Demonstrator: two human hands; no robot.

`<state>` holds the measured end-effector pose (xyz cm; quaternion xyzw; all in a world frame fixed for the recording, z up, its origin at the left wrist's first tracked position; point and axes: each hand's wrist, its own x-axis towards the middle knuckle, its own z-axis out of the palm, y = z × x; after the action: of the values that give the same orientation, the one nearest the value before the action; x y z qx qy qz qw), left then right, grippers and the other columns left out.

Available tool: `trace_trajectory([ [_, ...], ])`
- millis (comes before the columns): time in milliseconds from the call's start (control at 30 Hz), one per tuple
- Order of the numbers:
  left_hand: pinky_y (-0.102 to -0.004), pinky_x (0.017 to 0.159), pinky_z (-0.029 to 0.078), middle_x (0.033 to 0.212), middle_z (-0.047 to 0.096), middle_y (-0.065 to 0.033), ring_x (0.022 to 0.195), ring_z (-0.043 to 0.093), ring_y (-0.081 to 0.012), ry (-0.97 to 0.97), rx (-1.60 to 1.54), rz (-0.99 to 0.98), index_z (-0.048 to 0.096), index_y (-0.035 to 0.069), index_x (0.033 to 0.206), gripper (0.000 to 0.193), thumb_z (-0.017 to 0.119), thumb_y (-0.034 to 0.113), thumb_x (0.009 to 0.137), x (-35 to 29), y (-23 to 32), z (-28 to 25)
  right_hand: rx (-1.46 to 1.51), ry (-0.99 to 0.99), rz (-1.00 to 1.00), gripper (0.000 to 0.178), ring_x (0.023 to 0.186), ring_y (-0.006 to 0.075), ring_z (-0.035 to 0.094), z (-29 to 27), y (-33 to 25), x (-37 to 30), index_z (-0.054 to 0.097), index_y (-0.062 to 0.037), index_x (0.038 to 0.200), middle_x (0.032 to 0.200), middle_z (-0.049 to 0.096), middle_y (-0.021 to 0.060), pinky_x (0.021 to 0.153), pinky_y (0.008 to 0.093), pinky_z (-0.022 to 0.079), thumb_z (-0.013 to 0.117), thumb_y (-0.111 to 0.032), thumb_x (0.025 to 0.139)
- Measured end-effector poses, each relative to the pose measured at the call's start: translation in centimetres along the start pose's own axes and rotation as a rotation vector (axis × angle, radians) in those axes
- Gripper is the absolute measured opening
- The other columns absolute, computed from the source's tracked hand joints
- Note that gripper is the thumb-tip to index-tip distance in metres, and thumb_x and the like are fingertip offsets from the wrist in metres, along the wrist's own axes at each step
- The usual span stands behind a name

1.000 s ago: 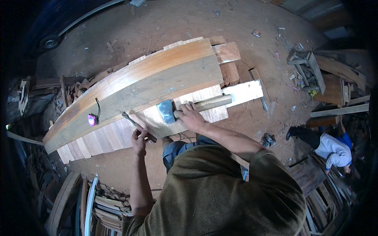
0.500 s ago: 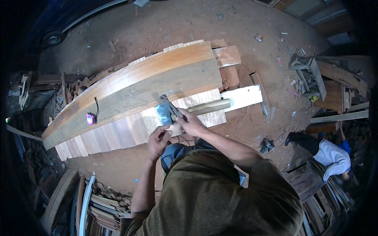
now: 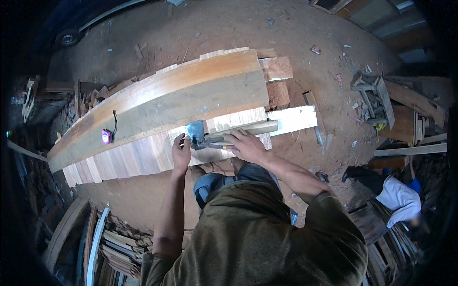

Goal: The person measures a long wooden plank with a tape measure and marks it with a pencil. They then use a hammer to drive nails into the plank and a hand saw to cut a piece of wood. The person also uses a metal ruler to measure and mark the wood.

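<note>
My right hand [image 3: 248,145] is closed around a hammer-like tool [image 3: 212,143] with a dark head and a yellowish band on its handle. The tool's head lies over the lower corner of a shiny bluish square piece [image 3: 194,128], whose exact kind I cannot tell. Just left of that piece, my left hand [image 3: 181,153] has thumb and fingers bent together; anything pinched in them is too small to make out. Beneath both hands runs a row of pale wood slats [image 3: 143,158], beside a long curved board [image 3: 167,107]. A rounded wooden bar [image 3: 257,127] rests beyond my right hand.
A pink tape measure [image 3: 106,136] with a black strap sits on the curved board. A white plank [image 3: 298,118] juts out at the right. Wooden frames [image 3: 377,97] stand farther right, near a bent-over person [image 3: 400,195]. Stacked timber [image 3: 121,245] lies at lower left.
The tool's head has swung down toward me and leftward, away from the curved board. My right hand has moved right, my left hand left and slightly farther away from me.
</note>
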<state>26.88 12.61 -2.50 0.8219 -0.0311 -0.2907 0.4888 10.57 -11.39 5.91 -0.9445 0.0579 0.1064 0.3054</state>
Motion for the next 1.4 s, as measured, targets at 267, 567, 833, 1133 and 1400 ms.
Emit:
trace_trajectory([
  [267,-0.0302,0.080,0.051,0.097,0.069,-0.0094,0.090,0.063,-0.0139,-0.177,-0.204,0.144,0.066,-0.001,0.118,0.031,0.060,0.022,0.098,-4.1,12.5,-0.8,-0.073,0.021,-0.047,0.049,0.120,0.0354,0.051,5.0,1.5,-1.4,0.049,-0.0133,0.139,0.124,0.052,0.0133,0.106,0.0505,0.041,0.058,-0.030,0.094],
  [567,-0.0306,0.056,0.053,0.081,0.066,-0.0093,0.065,0.063,-0.0163,-1.030,-0.880,0.665,0.056,0.015,0.130,0.047,0.049,0.049,0.098,-16.5,34.1,-6.3,-0.128,0.016,-0.250,0.044,0.112,0.0356,0.053,6.1,-0.9,0.5,0.056,-0.0141,0.131,0.119,0.055,0.0115,0.101,0.0478,0.043,0.062,-0.023,0.089],
  [833,-0.0339,0.061,0.051,0.082,0.064,-0.0091,0.069,0.062,-0.0189,-1.060,-1.000,0.709,0.050,0.014,0.138,0.068,0.051,0.062,0.090,-16.7,32.8,-7.4,0.006,0.126,-0.281,0.040,0.103,0.0300,0.057,6.8,-4.5,4.2,0.062,-0.0106,0.123,0.107,0.058,0.0103,0.090,0.0429,0.046,0.067,-0.026,0.087],
  [1133,-0.0375,0.067,0.049,0.083,0.062,-0.0089,0.073,0.061,-0.0218,-0.936,-1.077,0.779,0.042,0.013,0.146,0.092,0.052,0.077,0.082,-19.3,24.9,-17.1,0.028,0.057,-0.312,0.039,0.096,0.0290,0.057,8.7,-9.7,6.1,0.063,-0.0108,0.119,0.101,0.058,0.0089,0.083,0.0403,0.047,0.072,-0.023,0.084],
  [1400,-0.0329,0.074,0.048,0.085,0.062,-0.0053,0.077,0.060,-0.0159,-0.029,-0.682,0.043,0.062,0.004,0.106,0.033,0.059,0.035,0.098,-23.2,3.8,-27.2,0.013,-0.011,-0.171,0.043,0.103,0.0316,0.057,12.7,-18.2,9.1,0.062,-0.0118,0.122,0.108,0.058,0.0103,0.088,0.0426,0.048,0.074,-0.022,0.082],
])
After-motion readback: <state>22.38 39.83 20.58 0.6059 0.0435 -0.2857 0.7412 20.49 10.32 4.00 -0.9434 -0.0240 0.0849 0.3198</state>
